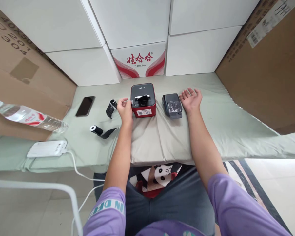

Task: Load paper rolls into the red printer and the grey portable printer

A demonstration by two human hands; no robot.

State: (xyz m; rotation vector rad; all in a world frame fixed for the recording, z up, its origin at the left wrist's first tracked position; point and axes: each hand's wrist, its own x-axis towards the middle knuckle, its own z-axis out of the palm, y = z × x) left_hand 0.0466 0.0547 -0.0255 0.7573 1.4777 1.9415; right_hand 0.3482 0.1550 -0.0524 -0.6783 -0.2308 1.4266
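Observation:
A red and black label printer [146, 112] stands on the cloth in front of me, with a dark strip sticking out of its top. My left hand [126, 110] is at its left side, fingers curled and pinched by the corner; whatever is between them is too small to name. To the right lies a small black portable printer [170, 98] with a dark translucent film hanging over its front. My right hand [192, 101] rests palm up beside it, fingers loosely apart and holding nothing. Left of my left hand are a black ribbon roll [111, 108] and another roll [96, 130] with its tail unrolled.
A phone [85, 106] lies at the left, near a tilted water bottle [29, 116] and a white power bank [47, 148] with a cable. Cardboard boxes [263, 72] flank both sides; white boxes [201, 54] line the back. A white metal rail [39, 186] crosses the lower left.

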